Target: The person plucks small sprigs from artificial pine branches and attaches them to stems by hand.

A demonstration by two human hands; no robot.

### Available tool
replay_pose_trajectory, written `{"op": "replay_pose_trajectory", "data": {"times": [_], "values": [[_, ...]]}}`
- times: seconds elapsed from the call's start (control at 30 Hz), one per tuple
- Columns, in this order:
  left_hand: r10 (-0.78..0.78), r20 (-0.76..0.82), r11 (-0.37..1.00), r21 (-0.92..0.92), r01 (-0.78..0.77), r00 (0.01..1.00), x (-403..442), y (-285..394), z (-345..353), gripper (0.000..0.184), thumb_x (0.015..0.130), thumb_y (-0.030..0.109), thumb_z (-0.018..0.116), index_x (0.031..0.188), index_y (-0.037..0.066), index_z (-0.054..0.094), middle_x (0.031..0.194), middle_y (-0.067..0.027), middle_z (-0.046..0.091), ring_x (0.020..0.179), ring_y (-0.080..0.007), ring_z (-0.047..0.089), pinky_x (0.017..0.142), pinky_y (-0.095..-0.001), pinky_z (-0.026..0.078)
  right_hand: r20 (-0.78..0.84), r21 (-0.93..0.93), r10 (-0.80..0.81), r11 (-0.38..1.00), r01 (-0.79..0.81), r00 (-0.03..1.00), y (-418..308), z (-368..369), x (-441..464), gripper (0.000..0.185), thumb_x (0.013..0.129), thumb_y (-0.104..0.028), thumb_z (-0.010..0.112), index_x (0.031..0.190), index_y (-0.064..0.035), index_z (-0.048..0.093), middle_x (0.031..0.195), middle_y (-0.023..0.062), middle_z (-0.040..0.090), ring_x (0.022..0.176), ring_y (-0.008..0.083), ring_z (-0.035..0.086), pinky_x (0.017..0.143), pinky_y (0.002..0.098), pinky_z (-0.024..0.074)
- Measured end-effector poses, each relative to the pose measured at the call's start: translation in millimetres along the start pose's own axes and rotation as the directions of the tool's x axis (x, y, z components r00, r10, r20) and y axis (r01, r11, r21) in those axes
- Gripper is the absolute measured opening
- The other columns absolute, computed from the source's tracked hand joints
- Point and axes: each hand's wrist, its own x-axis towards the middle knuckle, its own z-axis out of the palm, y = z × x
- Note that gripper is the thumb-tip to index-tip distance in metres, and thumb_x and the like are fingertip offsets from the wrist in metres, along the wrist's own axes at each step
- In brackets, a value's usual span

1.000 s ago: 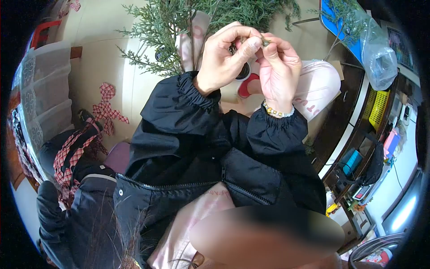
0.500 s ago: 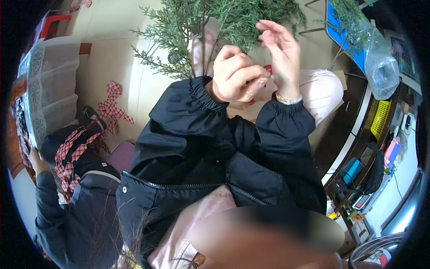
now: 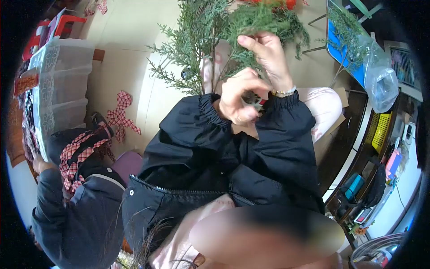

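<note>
My left hand (image 3: 242,96) is closed, its fingers curled into a ring with the thumb below. Something small and partly shiny shows at its fingertips, too hidden to name. Just above and to the right, my right hand (image 3: 271,56), with a beaded bracelet (image 3: 284,92) at the wrist, pinches a green evergreen sprig (image 3: 253,22) between thumb and fingers. The sprig is blurred and overlaps the foliage behind it. Leafy evergreen branches (image 3: 197,49) spread beyond my hands, over and beside my legs.
On the left, another person (image 3: 85,215) reaches toward a table with a lace cloth (image 3: 67,85). A checked fabric bow (image 3: 121,117) lies on the floor. At right are a blue board (image 3: 349,58), a clear plastic bag (image 3: 380,89), a yellow basket (image 3: 380,132) and cluttered shelves.
My right hand has moved from raised, loosely bent fingers to a pinch on the sprig. My left hand has turned and stays curled lower down. The view has shifted slightly.
</note>
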Motion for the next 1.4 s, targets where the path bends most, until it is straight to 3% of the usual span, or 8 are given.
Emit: {"op": "replay_pose_trajectory", "data": {"times": [0.1, 0.2, 0.27, 0.4, 0.53, 0.77, 0.93, 1.4], "values": [[-0.267, -0.391, 0.928, -0.351, 0.125, 0.881, 0, 8, 10, 0.033, 0.084, 0.02, 0.055, 0.104, -0.005, 0.046, 0.084, -0.0076, 0.05, 0.067, -0.0121, 0.054, 0.058, -0.0236, 0.045, 0.053, -0.008, -0.009, 1.0, 0.01, 0.999, -8, -4, -7, 0.016, 0.078, -0.004, 0.06, 0.094, -0.0002, 0.06, 0.087, 0.0024, 0.061, 0.078, 0.0078, 0.055, 0.073, 0.023, 0.0446], [-0.342, -0.603, 0.92, -0.056, 0.389, 0.721, 29, 15, 2, 0.036, 0.076, 0.01, 0.064, 0.107, -0.002, 0.048, 0.077, -0.002, 0.044, 0.063, -0.0082, 0.042, 0.058, -0.0179, 0.038, 0.027, -0.001, -0.048, 0.999, 0.048, 0.999, -8, -2, -18, 0.016, 0.079, -0.002, 0.058, 0.095, 0.0005, 0.058, 0.089, 0.0031, 0.06, 0.08, 0.0081, 0.054, 0.073, 0.0231, 0.0447], [-0.388, -0.475, 0.793, 0.265, 0.548, 0.79, 36, 12, -13, 0.04, 0.07, 0.015, 0.071, 0.103, 0.001, 0.055, 0.076, -0.0007, 0.042, 0.066, -0.0073, 0.038, 0.059, -0.0196, 0.035, 0.005, -0.027, -0.088, 0.996, 0.088, 0.996, -8, 2, -22, 0.015, 0.08, -0.001, 0.057, 0.095, 0.0008, 0.057, 0.09, 0.0029, 0.059, 0.081, 0.008, 0.054, 0.074, 0.0225, 0.0445], [-0.561, -0.331, 0.786, 0.074, 0.614, 0.758, 39, 7, -26, 0.024, 0.075, 0.012, 0.066, 0.095, -0.001, 0.06, 0.082, -0.0014, 0.051, 0.062, -0.0069, 0.044, 0.057, -0.0189, 0.037, 0.001, -0.037, -0.115, 0.993, 0.115, 0.993, -17, 15, -29, 0.013, 0.082, 0.0, 0.054, 0.094, 0.0008, 0.057, 0.089, 0.0018, 0.058, 0.082, 0.0075, 0.053, 0.074, 0.021, 0.0433], [-0.551, -0.369, 0.827, -0.363, 0.429, 0.748, 47, 20, -22, 0.013, 0.085, 0.004, 0.052, 0.095, -0.002, 0.058, 0.093, -0.008, 0.061, 0.084, -0.0106, 0.056, 0.075, -0.0211, 0.044, -0.029, -0.04, -0.082, 0.996, 0.081, 0.996, -5, 10, -28, 0.012, 0.082, -0.003, 0.056, 0.093, 0.0008, 0.058, 0.082, 0.0008, 0.058, 0.075, 0.0056, 0.052, 0.069, 0.0195, 0.0423], [-0.589, -0.354, 0.801, -0.378, 0.465, 0.727, 45, -1, -23, 0.018, 0.088, 0.01, 0.051, 0.1, -0.001, 0.057, 0.089, -0.0077, 0.062, 0.078, -0.008, 0.057, 0.066, -0.0174, 0.044, -0.123, -0.046, -0.041, 0.998, 0.036, 0.991, 7, 8, -24, 0.013, 0.083, -0.006, 0.057, 0.093, 0.0017, 0.059, 0.08, 0.0002, 0.059, 0.07, 0.005, 0.052, 0.065, 0.0189, 0.0422], [-0.546, -0.367, 0.836, -0.181, 0.518, 0.753, 46, -5, -23, 0.021, 0.087, 0.008, 0.051, 0.105, -0.002, 0.056, 0.079, -0.0062, 0.063, 0.072, -0.0059, 0.056, 0.064, -0.0152, 0.044, -0.362, -0.704, -0.449, 0.706, 0.076, 0.817, -22, 4, -34, 0.016, 0.084, -0.01, 0.056, 0.095, 0.0017, 0.06, 0.08, 0.0018, 0.061, 0.07, 0.0054, 0.053, 0.064, 0.0188, 0.0423], [-0.049, -0.211, 0.833, 0.53, 0.157, 0.976, 41, -18, -22, 0.028, 0.072, 0.007, 0.064, 0.098, 0.0, 0.061, 0.087, -0.0128, 0.063, 0.078, -0.0234, 0.061, 0.07, -0.03, 0.044, -0.11, -0.24, -0.218, 0.952, 0.187, 0.97, -52, 11, -27, 0.015, 0.084, -0.007, 0.055, 0.095, 0.0015, 0.062, 0.076, 0.0014, 0.06, 0.066, 0.0054, 0.053, 0.062, 0.018, 0.0439]]}}
